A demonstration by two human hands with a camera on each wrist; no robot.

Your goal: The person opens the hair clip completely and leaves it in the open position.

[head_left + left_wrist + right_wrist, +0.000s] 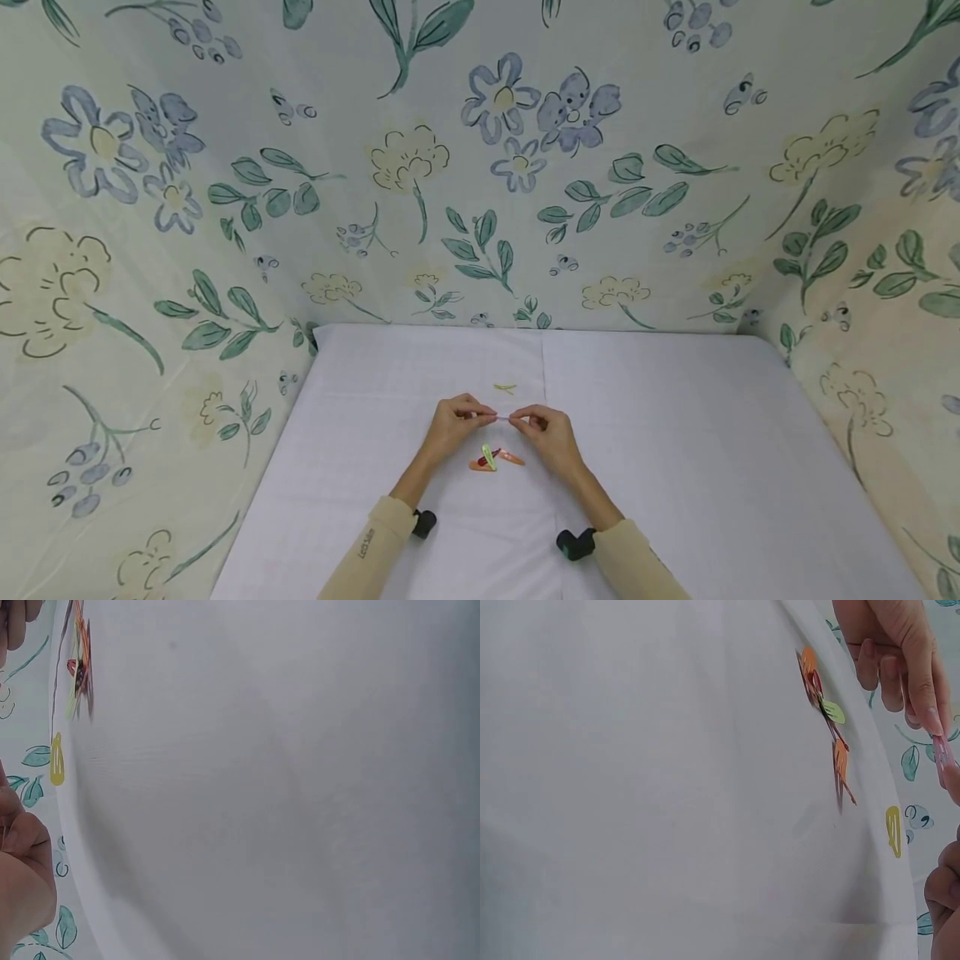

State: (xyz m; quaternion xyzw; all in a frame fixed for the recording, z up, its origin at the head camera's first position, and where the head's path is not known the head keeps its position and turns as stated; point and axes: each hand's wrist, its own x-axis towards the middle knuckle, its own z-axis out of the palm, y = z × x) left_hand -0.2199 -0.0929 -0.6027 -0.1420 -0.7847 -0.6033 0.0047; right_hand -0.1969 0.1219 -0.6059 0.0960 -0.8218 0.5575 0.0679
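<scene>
A pink snap hair clip (943, 756) is held up between both hands over the table. My left hand (453, 427) pinches one end of it between thumb and fingertips. At the opposite end, the thumb and fingertips of my right hand (549, 437) pinch it too. Just below the hands in the head view lies a small pile: a light green hair clip (489, 457), an orange hair clip (512, 457), another orange one, and a red hair clip (816, 681) partly covered. Beyond the hands rests a yellow hair clip (893, 831).
A white cloth covers the table (675, 433), with a crease running from back to front near the middle. Floral curtains (480, 208) hang behind it and along both sides. A black wrist camera (576, 544) is strapped to each forearm.
</scene>
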